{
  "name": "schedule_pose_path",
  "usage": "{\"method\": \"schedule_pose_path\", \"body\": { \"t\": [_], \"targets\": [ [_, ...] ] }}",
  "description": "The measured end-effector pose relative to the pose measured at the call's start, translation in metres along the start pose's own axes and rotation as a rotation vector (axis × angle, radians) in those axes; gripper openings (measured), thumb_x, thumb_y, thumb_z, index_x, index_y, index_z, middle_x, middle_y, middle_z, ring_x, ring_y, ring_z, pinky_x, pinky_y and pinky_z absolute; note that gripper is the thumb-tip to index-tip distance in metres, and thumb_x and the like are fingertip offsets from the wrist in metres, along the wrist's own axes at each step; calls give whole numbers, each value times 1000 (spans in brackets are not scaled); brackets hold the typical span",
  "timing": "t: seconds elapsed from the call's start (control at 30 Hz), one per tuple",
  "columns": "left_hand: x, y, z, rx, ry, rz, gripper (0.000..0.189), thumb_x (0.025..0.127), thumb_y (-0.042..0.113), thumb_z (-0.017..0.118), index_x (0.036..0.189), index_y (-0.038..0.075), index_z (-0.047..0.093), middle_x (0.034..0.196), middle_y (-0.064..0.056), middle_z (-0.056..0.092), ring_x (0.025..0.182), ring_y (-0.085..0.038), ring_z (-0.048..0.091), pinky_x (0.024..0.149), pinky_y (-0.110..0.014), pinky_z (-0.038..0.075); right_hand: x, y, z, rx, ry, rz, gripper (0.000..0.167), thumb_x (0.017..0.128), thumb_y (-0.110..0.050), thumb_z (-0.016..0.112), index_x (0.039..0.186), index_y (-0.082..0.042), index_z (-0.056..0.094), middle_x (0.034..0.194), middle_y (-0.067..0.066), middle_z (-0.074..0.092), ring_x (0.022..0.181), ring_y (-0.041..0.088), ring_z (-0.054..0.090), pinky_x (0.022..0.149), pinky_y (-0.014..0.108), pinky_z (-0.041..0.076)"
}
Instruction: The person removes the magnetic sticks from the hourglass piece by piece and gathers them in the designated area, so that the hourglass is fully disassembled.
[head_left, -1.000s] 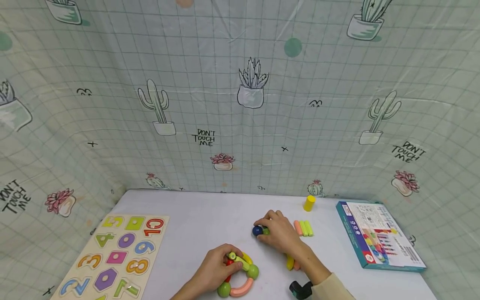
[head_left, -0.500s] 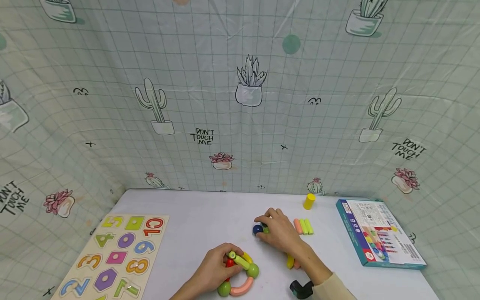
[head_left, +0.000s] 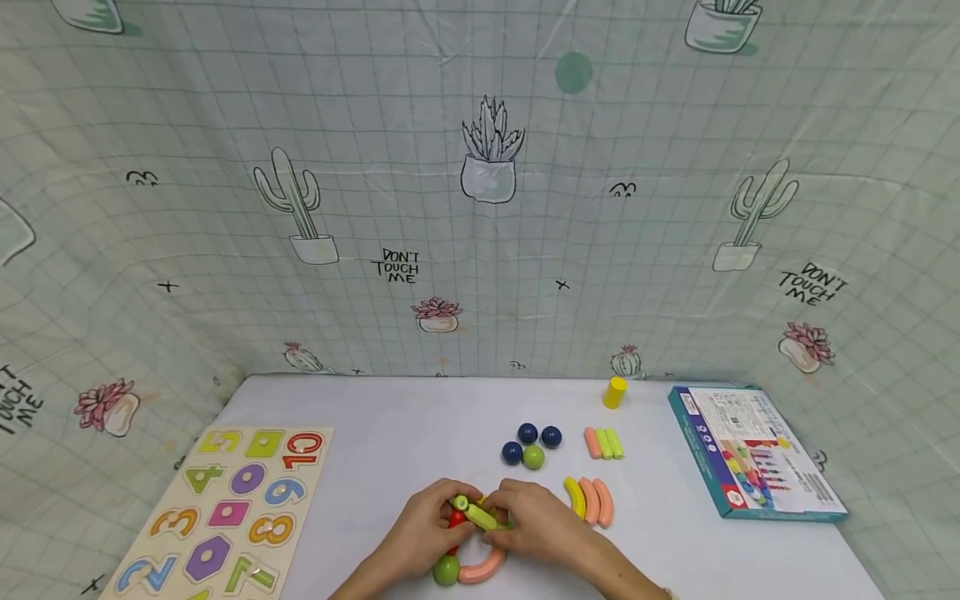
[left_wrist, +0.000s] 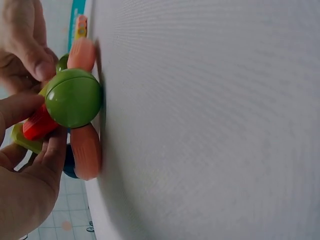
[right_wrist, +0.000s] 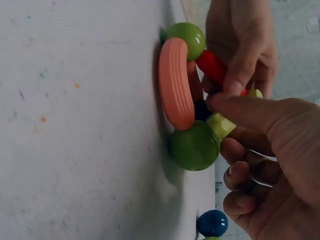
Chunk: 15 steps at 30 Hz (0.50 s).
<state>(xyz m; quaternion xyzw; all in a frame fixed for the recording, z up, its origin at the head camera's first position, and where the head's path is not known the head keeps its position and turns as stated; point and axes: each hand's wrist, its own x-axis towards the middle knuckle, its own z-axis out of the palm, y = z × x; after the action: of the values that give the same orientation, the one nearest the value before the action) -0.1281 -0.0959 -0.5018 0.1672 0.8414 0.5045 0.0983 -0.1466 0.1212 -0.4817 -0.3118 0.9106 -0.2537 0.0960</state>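
A ring of toy balls and rods sits at the front of the table, between both hands. Curled fingers of my left hand [head_left: 420,527] grip its red rod [left_wrist: 40,122], beside a green ball [left_wrist: 74,97]. My right hand [head_left: 538,523] pinches a yellow-green rod [head_left: 480,517] on the ring's right, thumb and forefinger close to the left fingertips. A curved pink rod [right_wrist: 175,82] joins two green balls low on the ring, one of them [right_wrist: 195,146] under the right hand. A dark blue ball [right_wrist: 201,111] shows partly behind the rods. Fingers hide part of the top.
Behind the ring lie several loose balls [head_left: 527,433], dark blue and green. Curved rods [head_left: 590,502] and short straight rods [head_left: 603,443] lie to the right. A yellow cylinder [head_left: 615,392] stands near the back. A number board [head_left: 217,508] is left, a toy box [head_left: 756,454] right.
My right hand has left the loose balls, moving toward me and left to the ring, where it pinches the yellow-green rod. The left hand keeps its grip. The head view has tilted slightly.
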Motion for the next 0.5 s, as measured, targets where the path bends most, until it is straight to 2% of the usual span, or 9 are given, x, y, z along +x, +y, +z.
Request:
{"method": "schedule_pose_path", "body": {
  "t": [0.1, 0.3, 0.5],
  "targets": [
    [0, 1, 0, -24, -7, -12, 33, 86, 10, 79, 116, 14, 69, 115, -2, 64, 91, -7, 60, 76, -19, 51, 0, -1, 5, -41, 18, -14, 20, 86, -30, 80, 100, -19, 71, 80, -15, 50, 71, -1, 45, 64, 18, 40],
    [0, 1, 0, -61, -20, -24, 34, 86, 11, 79, 119, 11, 69, 118, -6, 63, 101, -12, 64, 80, -20, 54, -2, 1, 9, -36, 41, -23, 17, 86, -26, 78, 98, -20, 68, 82, -17, 51, 71, -2, 46, 65, 17, 43],
    [-1, 1, 0, -113, -12, -30, 34, 87, 6, 78, 119, 8, 68, 115, -8, 63, 94, -10, 69, 76, -19, 55, -5, 5, 8, -29, 89, -44, 17, 85, -22, 77, 99, -19, 67, 79, -16, 53, 66, -3, 46, 61, 16, 43]
  ]
}}
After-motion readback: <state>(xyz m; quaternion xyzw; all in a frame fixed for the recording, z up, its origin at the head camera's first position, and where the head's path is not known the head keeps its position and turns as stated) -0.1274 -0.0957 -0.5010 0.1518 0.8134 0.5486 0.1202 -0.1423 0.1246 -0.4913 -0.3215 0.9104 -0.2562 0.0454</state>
